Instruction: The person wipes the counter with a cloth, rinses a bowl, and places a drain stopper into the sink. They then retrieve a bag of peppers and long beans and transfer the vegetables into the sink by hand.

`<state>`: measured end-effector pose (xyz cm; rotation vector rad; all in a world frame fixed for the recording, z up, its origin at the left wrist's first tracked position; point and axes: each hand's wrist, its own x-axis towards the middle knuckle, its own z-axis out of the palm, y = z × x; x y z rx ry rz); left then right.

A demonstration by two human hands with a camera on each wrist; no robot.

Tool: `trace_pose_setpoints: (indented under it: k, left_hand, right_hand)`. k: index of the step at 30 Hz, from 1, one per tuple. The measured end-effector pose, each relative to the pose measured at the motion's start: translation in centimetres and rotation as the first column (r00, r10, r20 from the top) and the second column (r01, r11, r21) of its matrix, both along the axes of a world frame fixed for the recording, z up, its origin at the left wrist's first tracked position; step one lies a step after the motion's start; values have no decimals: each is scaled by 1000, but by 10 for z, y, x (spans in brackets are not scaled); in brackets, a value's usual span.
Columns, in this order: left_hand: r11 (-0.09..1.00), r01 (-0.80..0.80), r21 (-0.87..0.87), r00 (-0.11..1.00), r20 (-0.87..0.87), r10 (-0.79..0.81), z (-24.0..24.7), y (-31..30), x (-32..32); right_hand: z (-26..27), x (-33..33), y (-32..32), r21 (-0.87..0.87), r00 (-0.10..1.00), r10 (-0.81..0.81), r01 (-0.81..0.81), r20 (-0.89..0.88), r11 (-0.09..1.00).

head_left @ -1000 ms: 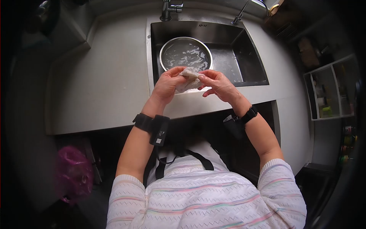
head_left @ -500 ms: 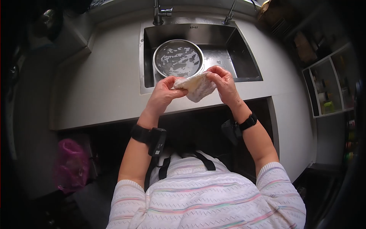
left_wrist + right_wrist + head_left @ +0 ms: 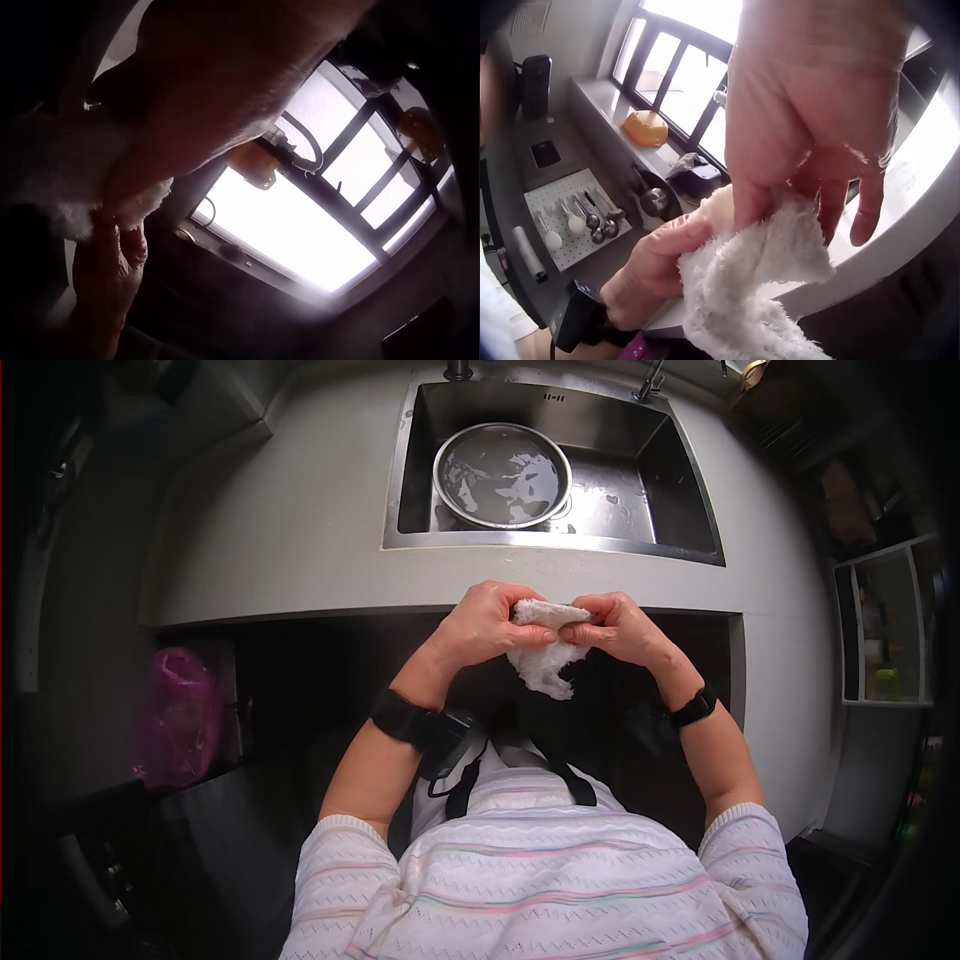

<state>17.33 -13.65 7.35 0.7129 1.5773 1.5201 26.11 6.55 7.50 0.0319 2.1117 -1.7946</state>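
Note:
A white terry cloth (image 3: 543,652) hangs between both hands, just in front of the countertop edge (image 3: 350,610). My left hand (image 3: 492,622) pinches its upper left corner. My right hand (image 3: 612,627) pinches the upper right part, fingers curled over it. In the right wrist view the cloth (image 3: 757,289) droops below my right hand (image 3: 810,127), with my left hand (image 3: 656,262) gripping it from the side. In the left wrist view my left hand (image 3: 202,90) fills most of the picture, with a bit of the cloth (image 3: 75,202) below it.
A steel sink (image 3: 690,510) is set in the pale counter, with a round metal bowl (image 3: 502,473) of water in it. A pink plastic bag (image 3: 175,715) hangs low on the left. Shelves (image 3: 885,620) stand on the right. A window and sill items show in the wrist views.
Both hands have drawn the cloth back from over the sink to in front of the counter edge. The cloth now hangs down from the hands, bunched together.

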Motion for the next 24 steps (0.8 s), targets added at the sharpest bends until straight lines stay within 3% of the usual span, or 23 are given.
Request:
trace_pose_setpoints:
  k: [1, 5, 7, 9, 11, 13, 14, 15, 17, 18, 23, 24]
  left_hand:
    - [981, 9, -193, 977, -207, -50, 0, -8, -1]
    - [949, -55, -309, 978, -207, -11, -4, -59, 10]
    - [887, -131, -443, 951, -310, -15, -6, -99, 5]
    - [918, -235, -321, 972, -103, 213, -6, -132, 3]
    - [912, -356, -202, 931, -166, 326, -6, -138, 3]
    - [928, -349, -128, 914, -267, 307, 8, -124, 7]
    - [960, -220, -175, 960, -212, 181, 11, -125, 3]
    - [963, -210, -168, 970, -157, 184, 11, -125, 6]
    - [987, -57, -148, 984, 159, 80, -8, -138, 3]
    - [963, -215, -161, 964, 124, 236, 0, -138, 9]
    - [862, -459, -216, 876, 52, 479, 1, -193, 1]
    - [801, -557, -219, 817, 28, 575, 1, -203, -10]
  right_hand:
    - [3, -1, 1, 81, 999, -30, 27, 39, 996]
    - [7, -4, -2, 15, 986, -94, 97, -136, 995]
    - [7, -11, -9, -85, 987, -112, 103, -111, 991]
    - [7, -19, -19, -43, 996, -24, 28, 80, 999]
    - [11, -32, -54, 23, 980, 168, -171, 110, 985]
    - [25, -43, -83, 88, 930, 368, -365, -24, 927]
    - [28, -49, -87, 88, 925, 380, -376, -32, 923]
    - [30, -55, -91, 100, 913, 406, -403, -20, 910]
    - [32, -64, -95, 122, 896, 444, -440, -2, 890]
    - [33, -69, -96, 120, 895, 445, -443, 12, 888]
    - [30, -84, -135, 120, 880, 466, -454, -93, 883]
    - [12, -93, -145, -33, 921, 360, -368, -147, 929]
